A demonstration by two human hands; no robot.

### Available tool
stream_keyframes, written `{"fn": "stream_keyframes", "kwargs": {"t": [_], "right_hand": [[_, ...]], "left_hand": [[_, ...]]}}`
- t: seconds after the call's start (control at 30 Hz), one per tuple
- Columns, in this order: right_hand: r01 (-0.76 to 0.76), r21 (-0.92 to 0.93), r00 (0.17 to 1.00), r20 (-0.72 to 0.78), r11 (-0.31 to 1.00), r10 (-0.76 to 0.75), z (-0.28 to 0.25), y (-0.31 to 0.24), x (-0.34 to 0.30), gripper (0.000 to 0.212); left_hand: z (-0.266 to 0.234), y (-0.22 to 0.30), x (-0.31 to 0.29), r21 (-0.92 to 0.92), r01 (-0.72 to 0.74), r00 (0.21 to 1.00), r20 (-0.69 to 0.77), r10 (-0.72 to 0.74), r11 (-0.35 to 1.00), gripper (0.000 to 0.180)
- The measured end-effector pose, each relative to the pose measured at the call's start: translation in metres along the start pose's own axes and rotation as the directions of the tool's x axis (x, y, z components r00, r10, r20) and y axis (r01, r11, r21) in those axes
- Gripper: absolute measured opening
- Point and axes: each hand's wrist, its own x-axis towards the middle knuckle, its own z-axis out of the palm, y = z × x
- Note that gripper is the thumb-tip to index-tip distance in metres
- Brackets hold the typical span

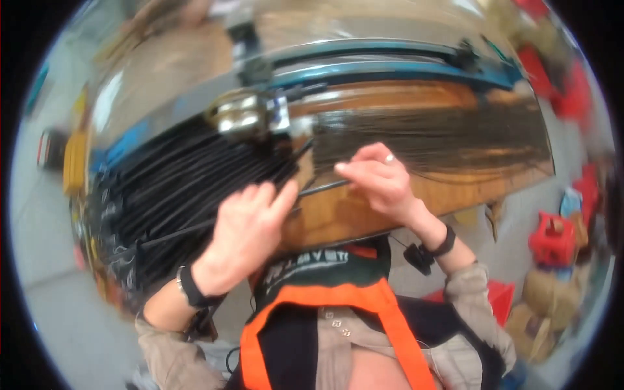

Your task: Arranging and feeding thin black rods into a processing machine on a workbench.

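Note:
A thin black cable [325,186] spans the short gap between my hands, over the front of a wooden bench [331,218]. At its left end my left hand [250,227] is closed, back up, with the fingertips on the cable. My right hand [383,182], wearing a ring, is closed around the other end, its thumb pointing left; its curled fingers hide the grip. Beside and beyond my left hand lies a thick bundle of long black cables [175,175]. Finer dark strands [429,136] stretch across the bench beyond my right hand. Blur softens the details.
A shiny rounded metal machine part [240,117] stands between the bundle and the strands. Behind runs a blue rail [396,77]. A yellow object [75,159] is at far left; a red plastic container [551,239] and cardboard boxes [530,328] sit on the floor at right.

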Motion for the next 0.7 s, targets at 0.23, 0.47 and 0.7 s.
{"fn": "stream_keyframes", "kwargs": {"t": [0.23, 0.47, 0.7], "right_hand": [[0.282, -0.309, 0.959, 0.099, 0.908, -0.264, -0.010, 0.006, -0.002, 0.055], [-0.421, -0.479, 0.906, -0.269, 0.771, 0.327, -0.072, 0.103, -0.043, 0.052], [-0.422, -0.548, 0.863, -0.486, 0.723, 0.135, -0.134, 0.180, -0.043, 0.041]], "left_hand": [[-0.013, 0.005, 0.071, -0.043, -0.189, 0.960, 0.201, 0.194, 0.981, 0.037], [-0.048, -0.028, 0.131, 0.210, -0.248, 0.967, 0.001, 0.254, 0.946, 0.061], [-0.021, -0.055, 0.180, 0.111, -0.401, 0.901, -0.133, 0.414, 0.909, 0.057]]}}
